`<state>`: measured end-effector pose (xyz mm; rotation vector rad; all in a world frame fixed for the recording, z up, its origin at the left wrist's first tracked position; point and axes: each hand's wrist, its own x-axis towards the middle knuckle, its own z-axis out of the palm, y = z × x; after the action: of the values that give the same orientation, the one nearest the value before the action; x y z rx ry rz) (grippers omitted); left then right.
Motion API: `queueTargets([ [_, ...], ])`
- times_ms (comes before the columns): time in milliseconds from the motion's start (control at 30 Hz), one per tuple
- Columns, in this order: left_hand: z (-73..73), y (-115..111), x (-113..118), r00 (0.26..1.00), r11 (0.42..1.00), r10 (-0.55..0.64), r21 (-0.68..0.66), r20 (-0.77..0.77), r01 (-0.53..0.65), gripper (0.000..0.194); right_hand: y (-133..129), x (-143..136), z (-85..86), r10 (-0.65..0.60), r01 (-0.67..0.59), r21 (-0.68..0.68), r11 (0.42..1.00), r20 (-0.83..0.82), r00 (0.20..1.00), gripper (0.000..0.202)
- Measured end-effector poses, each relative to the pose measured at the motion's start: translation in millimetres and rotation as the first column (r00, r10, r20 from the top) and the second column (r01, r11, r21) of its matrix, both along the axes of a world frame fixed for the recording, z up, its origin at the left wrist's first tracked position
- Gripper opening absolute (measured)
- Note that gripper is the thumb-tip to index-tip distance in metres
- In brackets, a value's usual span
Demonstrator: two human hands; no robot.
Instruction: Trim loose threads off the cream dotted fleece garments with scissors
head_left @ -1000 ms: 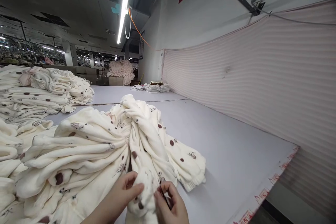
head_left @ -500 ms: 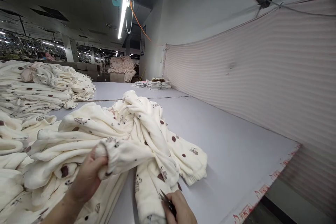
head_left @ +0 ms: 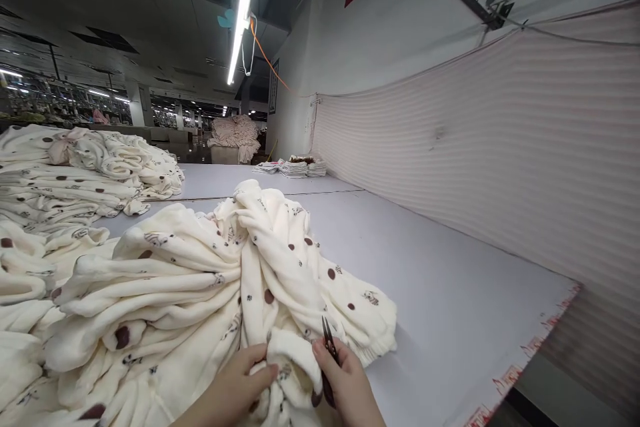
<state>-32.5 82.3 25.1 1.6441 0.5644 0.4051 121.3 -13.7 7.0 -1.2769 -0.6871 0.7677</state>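
A cream fleece garment (head_left: 280, 260) with brown dots and small prints lies bunched on the grey table (head_left: 440, 280) in front of me. My left hand (head_left: 240, 387) pinches a fold of it near the bottom edge. My right hand (head_left: 345, 383) holds small thread snips (head_left: 327, 337), blades pointing up beside the same fold, and also touches the fabric. A pile of similar garments (head_left: 125, 307) lies to the left, pressed against this one.
More stacked cream garments (head_left: 75, 173) cover the table at far left. Folded white pieces (head_left: 295, 167) sit at the far end. A striped fabric wall (head_left: 475, 167) runs along the right. The table's front edge with red markings (head_left: 520, 367) is at lower right.
My left hand let go of the sleeve it had lifted at left and came back to the fold near my right hand. The snips rose with the blades now pointing up.
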Motion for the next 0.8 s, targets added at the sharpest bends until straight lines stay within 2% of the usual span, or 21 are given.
queueTargets([
  [67,-9.4,3.1,0.9,0.989,0.975,-0.074,-0.198,0.131,0.099,0.030,3.4,-1.2,1.0,-0.060,0.060,-0.002,0.998,0.098,0.993,0.040],
  [167,-15.4,5.2,-2.7,0.956,0.920,-0.136,-0.326,0.261,0.219,0.033,12.1,-3.3,0.1,-0.186,0.191,0.010,0.981,0.297,0.937,0.036],
  [233,-13.5,4.3,-4.1,0.940,0.865,-0.094,-0.440,0.327,0.240,0.032,18.3,-5.6,-2.3,-0.236,0.242,0.028,0.970,0.348,0.907,0.035],
  [333,-6.1,1.4,-3.1,0.919,0.717,0.026,-0.647,0.394,0.257,0.029,23.8,-10.3,-8.3,-0.272,0.279,0.033,0.960,0.360,0.892,0.034],
  [400,-2.1,-0.1,-1.0,0.899,0.653,0.085,-0.705,0.430,0.275,0.027,23.9,-14.2,-12.8,-0.281,0.294,0.015,0.956,0.345,0.895,0.034],
  [467,-0.9,-0.6,0.8,0.885,0.637,0.118,-0.718,0.451,0.281,0.024,20.6,-18.4,-16.2,-0.280,0.295,0.005,0.956,0.324,0.904,0.035],
  [567,-2.3,-0.5,1.0,0.883,0.657,0.131,-0.707,0.450,0.263,0.028,9.1,-23.7,-16.1,-0.278,0.285,0.028,0.958,0.320,0.906,0.032],
  [667,-1.5,-1.6,-1.3,0.898,0.679,0.132,-0.698,0.420,0.227,0.033,-5.2,-24.8,-9.7,-0.293,0.276,0.101,0.956,0.410,0.864,0.030],
  [733,0.6,-3.5,-2.8,0.911,0.674,0.124,-0.707,0.394,0.214,0.033,-10.6,-22.9,-5.0,-0.254,0.230,0.109,0.967,0.459,0.851,0.027],
  [800,1.4,-5.6,-3.0,0.914,0.651,0.106,-0.722,0.392,0.234,0.033,-9.9,-20.3,-3.0,-0.191,0.174,0.081,0.981,0.392,0.900,0.016],
])
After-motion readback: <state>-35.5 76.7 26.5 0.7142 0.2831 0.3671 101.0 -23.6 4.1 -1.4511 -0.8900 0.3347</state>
